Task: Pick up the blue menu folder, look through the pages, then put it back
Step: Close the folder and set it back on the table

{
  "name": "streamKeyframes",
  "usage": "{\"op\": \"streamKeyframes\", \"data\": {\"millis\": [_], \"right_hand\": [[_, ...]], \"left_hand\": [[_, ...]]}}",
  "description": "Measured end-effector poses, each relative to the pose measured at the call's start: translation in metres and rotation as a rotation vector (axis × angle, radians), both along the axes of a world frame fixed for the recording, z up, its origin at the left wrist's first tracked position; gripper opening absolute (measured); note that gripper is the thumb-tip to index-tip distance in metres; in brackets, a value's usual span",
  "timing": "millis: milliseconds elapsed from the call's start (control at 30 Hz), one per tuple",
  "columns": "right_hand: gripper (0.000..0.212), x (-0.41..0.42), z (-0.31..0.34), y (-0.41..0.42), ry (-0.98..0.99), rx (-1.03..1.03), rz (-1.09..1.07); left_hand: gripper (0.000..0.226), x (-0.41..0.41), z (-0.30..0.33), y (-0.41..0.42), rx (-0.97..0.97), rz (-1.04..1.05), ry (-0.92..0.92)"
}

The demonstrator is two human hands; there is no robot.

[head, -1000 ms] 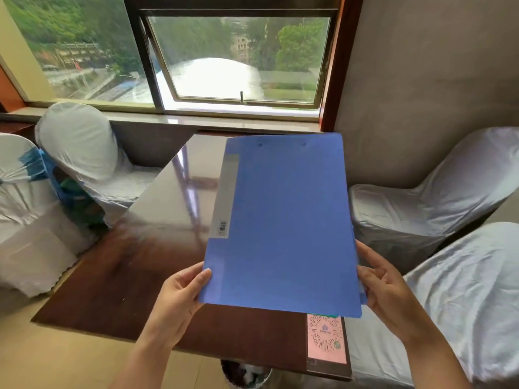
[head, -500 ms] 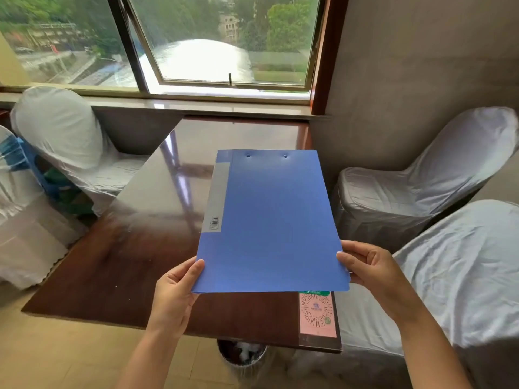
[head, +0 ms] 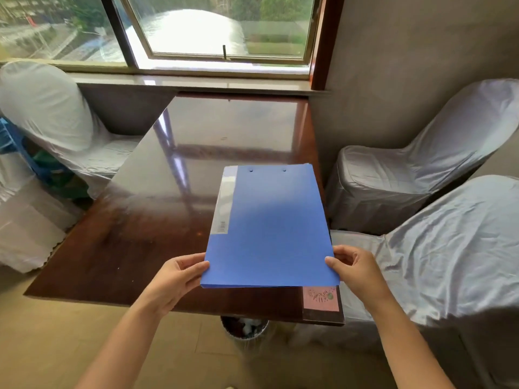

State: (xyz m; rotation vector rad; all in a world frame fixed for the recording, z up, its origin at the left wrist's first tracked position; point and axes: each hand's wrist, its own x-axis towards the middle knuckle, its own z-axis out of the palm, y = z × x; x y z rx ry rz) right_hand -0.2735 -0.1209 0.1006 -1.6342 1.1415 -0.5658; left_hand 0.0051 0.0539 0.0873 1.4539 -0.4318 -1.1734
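The blue menu folder (head: 269,228) is closed, with a grey label strip along its left side and two small holes near its far edge. It is held low and nearly flat over the near right part of the dark glossy table (head: 157,214). My left hand (head: 177,279) grips its near left corner, thumb on top. My right hand (head: 356,270) grips its near right corner. Whether its far edge touches the table I cannot tell.
A pink QR-code card (head: 320,300) lies at the table's near right corner, partly under the folder. White-covered chairs stand at the right (head: 421,175), the near right (head: 449,248) and the left (head: 47,113). A waste bin (head: 244,329) sits under the near edge. A window is behind.
Both hands have lowered the closed folder from a raised, tilted hold down toward the table, and it now lies flatter. The view has tipped downward.
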Motion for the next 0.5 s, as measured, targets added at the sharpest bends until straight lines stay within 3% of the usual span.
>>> {"op": "streamKeyframes", "data": {"millis": [200,500], "right_hand": [[0.005,0.033,-0.064,0.022,0.306,0.026,-0.092],[0.009,0.066,-0.117,0.037,0.646,-0.081,-0.033]], "left_hand": [[0.024,0.013,-0.057,0.010,0.146,0.039,-0.079],[0.027,0.035,-0.118,0.015,0.326,-0.050,-0.267]]}}
